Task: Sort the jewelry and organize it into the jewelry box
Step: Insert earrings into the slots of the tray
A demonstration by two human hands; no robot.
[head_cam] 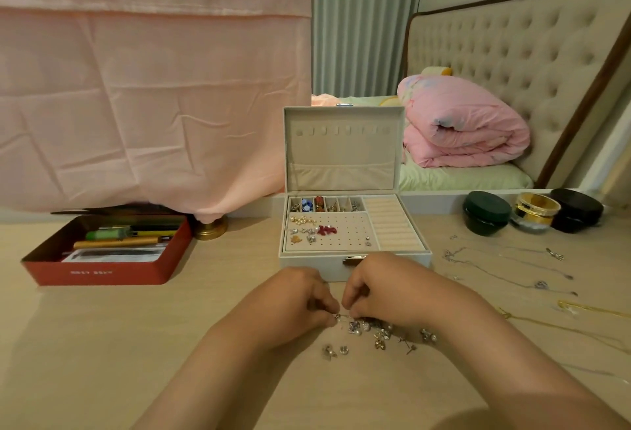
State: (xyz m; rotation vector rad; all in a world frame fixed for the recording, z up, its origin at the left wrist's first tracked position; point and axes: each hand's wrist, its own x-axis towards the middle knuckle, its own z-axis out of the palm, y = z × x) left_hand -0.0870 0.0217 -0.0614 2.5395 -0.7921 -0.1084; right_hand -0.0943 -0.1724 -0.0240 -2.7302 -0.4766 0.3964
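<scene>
An open white jewelry box [415, 255] stands mid-table with its lid up. Its small top compartments and perforated earring panel [338, 235] hold several earrings and charms; the ring rolls [391, 221] on the right are bare. A pile of loose earrings [379, 334] lies on the table in front of the box. My left hand [293, 296] and my right hand [379, 286] meet above the pile's left end, fingers curled, both pinching one small earring [338, 317] between them.
Thin silver necklaces [505, 265] and a gold chain [580, 310] lie on the table at right. Three round jars [532, 212] stand at the back right. A red tin of pens [102, 272] sits at left beside a brass lamp base [211, 229]. Pink cloth hangs behind.
</scene>
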